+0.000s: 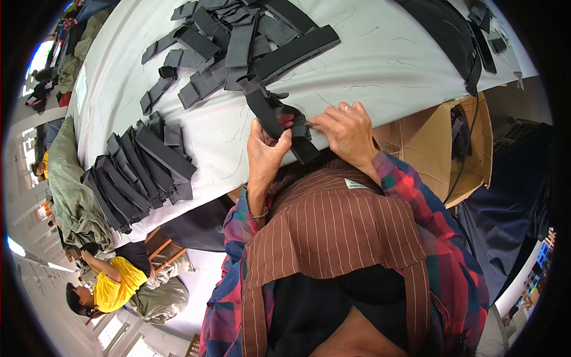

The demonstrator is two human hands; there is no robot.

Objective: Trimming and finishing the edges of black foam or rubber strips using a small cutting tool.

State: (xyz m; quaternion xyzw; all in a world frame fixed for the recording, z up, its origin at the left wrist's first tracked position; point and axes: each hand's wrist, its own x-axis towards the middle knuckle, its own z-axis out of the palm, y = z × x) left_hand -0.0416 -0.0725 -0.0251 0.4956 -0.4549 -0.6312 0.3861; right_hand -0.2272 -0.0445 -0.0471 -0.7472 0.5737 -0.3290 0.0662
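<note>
My left hand (267, 149) is closed around a folded black fabric strip (266, 112) at the table's near edge; some fingers show through its loop. The strip's lower end hangs toward my apron. My right hand (348, 132) is pinched at the strip's right edge, thumb and forefinger together. Something small and thin may be between those fingertips, but it is too small to name. Beyond my hands lies a loose heap of black fabric strips (238, 47). A neater row of folded black strips (140, 169) lies to the left.
White cloth covers the table (369, 65), with loose threads scattered on it. A dark fabric piece (443, 35) lies at the far right. An open cardboard box (422, 143) stands below the right edge. A person in yellow (122, 285) sits at lower left, near green cloth (77, 184).
</note>
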